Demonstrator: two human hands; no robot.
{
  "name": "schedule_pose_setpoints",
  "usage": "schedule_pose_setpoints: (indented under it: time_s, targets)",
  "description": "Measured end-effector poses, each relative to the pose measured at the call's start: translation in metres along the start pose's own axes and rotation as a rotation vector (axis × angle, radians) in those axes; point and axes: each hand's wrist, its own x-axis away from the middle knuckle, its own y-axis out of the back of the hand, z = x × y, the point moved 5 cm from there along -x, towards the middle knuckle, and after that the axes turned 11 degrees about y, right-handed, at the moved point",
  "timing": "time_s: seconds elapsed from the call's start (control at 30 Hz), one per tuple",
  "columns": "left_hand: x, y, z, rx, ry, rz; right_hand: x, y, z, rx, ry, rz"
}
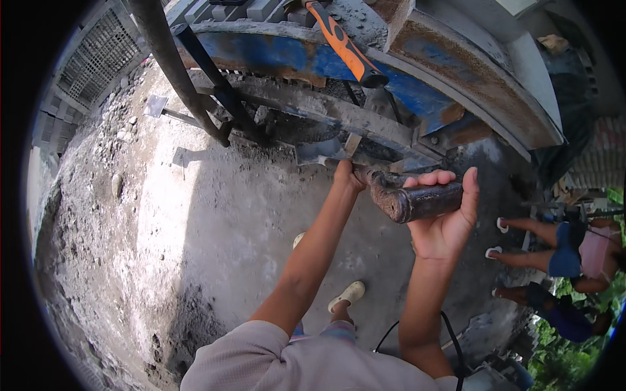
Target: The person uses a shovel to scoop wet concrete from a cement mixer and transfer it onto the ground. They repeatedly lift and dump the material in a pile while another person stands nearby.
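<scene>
- Beyond both hands' fingers: rusted blue metal frame [267,52].
- Ahead of the right fingers, over the frame: orange-and-black tool handle [342,45].
- Held in the right hand [443,231], fingers wrapped and thumb upright by one end: dark cylinder [430,201], long axis roughly left to right, grimy end toward the left fingers, nearer the right.
- Closed, partly hidden, around a slim rod [331,162]: left hand [347,176].
- No readable brand, label or writing near the fingers.

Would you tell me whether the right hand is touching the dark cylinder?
Touching: the head view shows the right hand gripping the dark cylinder, fingers curled over it.
</scene>
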Motion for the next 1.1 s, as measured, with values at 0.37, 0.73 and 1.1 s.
schedule_pose_setpoints:
  time_s: [0.37, 0.73, 1.1]
  targets:
    - [-0.075, 0.062, -0.039, -0.041, 0.053, 0.194, 0.037, 0.064, -0.059, 0.121, -0.198, 0.211]
    - [-0.036, 0.029, 0.057, 0.063, 0.0, 0.147, 0.046, 0.051, 0.035, 0.219, -0.17, 0.105]
    - [-0.048, 0.009, 0.032, 0.143, -0.014, 0.24, 0.01, 0.032, 0.015, 0.228, -0.212, 0.212]
